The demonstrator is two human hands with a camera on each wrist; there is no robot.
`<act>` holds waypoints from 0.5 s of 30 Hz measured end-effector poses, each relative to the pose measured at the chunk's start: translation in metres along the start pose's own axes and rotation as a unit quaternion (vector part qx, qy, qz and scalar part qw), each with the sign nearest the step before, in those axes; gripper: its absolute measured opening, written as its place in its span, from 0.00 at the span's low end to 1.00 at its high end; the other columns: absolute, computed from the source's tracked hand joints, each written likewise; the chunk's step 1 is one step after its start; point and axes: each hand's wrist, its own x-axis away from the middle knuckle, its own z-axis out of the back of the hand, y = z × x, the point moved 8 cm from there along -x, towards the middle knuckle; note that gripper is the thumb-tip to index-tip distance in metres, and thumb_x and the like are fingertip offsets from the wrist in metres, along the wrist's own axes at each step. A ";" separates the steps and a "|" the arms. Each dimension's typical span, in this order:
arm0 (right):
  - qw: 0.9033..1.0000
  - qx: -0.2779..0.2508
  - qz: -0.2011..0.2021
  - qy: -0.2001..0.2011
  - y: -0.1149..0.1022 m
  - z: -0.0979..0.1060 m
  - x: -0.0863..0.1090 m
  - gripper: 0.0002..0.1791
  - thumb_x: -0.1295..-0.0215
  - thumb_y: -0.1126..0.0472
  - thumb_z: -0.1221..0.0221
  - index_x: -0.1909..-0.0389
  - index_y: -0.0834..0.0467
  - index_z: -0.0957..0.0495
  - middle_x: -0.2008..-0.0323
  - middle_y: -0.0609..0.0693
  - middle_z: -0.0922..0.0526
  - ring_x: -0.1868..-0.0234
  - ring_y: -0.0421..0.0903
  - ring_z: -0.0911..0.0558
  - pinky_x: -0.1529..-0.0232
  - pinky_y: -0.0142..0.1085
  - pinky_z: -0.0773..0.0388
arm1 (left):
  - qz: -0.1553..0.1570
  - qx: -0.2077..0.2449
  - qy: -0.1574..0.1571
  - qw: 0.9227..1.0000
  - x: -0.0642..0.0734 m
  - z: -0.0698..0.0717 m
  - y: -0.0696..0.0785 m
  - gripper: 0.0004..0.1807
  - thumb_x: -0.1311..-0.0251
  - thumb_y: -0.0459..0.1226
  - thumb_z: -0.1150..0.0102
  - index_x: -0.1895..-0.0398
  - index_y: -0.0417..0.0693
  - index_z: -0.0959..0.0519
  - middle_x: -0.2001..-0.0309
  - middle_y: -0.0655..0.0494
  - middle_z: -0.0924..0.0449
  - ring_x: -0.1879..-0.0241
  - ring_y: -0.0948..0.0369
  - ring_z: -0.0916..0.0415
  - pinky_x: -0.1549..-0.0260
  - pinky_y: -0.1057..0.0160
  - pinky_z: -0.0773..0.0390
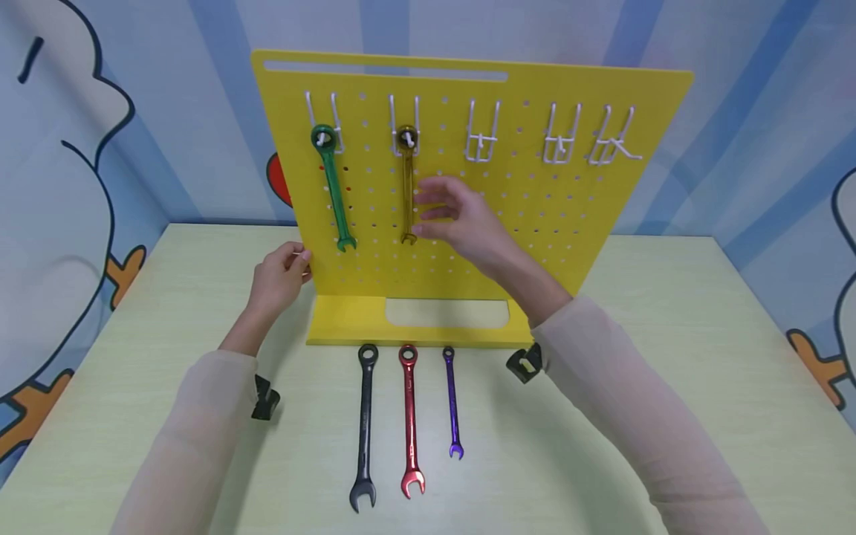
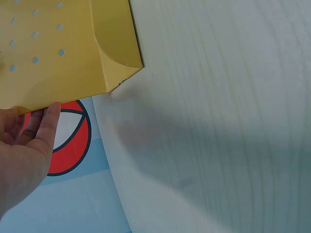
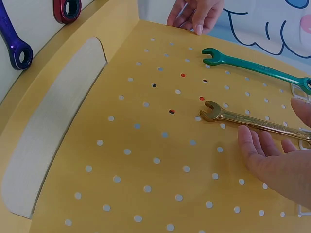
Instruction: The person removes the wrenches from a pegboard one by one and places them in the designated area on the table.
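Gold wrench [image 1: 409, 186] seemingly settled, ten o'clock from relaxed right hand [image 1: 464, 223]. Pinching pegboard [image 1: 376, 209] with left hand [image 1: 277, 276]; next, probably fetch another.

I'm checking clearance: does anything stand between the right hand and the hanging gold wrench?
Nothing visible does. The right hand is close beside the gold wrench, though contact is hard to judge; the yellow pegboard is behind the wrench, not between them.
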 end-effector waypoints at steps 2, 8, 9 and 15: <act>1.000 -0.003 -0.001 0.000 0.000 -0.001 -0.001 0.32 0.45 0.73 0.40 0.39 0.59 0.38 0.46 0.52 0.29 0.47 0.49 0.29 0.48 0.34 0.28 | 0.000 -0.001 0.001 1.000 0.000 0.000 0.000 0.18 0.30 0.40 0.62 0.47 0.36 0.33 0.48 0.39 0.28 0.49 0.49 0.28 0.50 0.58 0.26; 1.000 -0.004 -0.009 0.002 0.001 -0.002 -0.003 0.32 0.45 0.73 0.41 0.39 0.59 0.38 0.47 0.52 0.29 0.48 0.49 0.29 0.48 0.34 0.28 | 0.000 0.000 -0.001 1.000 0.000 -0.001 0.000 0.18 0.30 0.40 0.62 0.47 0.37 0.33 0.48 0.39 0.29 0.49 0.49 0.29 0.49 0.57 0.27; 1.000 -0.004 -0.009 0.002 0.001 -0.002 -0.003 0.31 0.45 0.74 0.41 0.40 0.59 0.38 0.47 0.53 0.29 0.48 0.49 0.29 0.48 0.34 0.28 | 0.000 -0.001 -0.001 1.000 0.000 -0.001 0.000 0.17 0.30 0.40 0.62 0.47 0.37 0.33 0.48 0.39 0.29 0.49 0.49 0.29 0.49 0.57 0.27; 1.000 -0.004 -0.002 -0.002 -0.001 -0.004 -0.004 0.30 0.45 0.74 0.41 0.40 0.60 0.37 0.50 0.53 0.28 0.49 0.49 0.28 0.48 0.34 0.27 | -0.004 0.000 0.001 1.000 0.000 0.000 0.000 0.17 0.30 0.40 0.62 0.48 0.37 0.33 0.48 0.39 0.29 0.49 0.49 0.29 0.49 0.57 0.27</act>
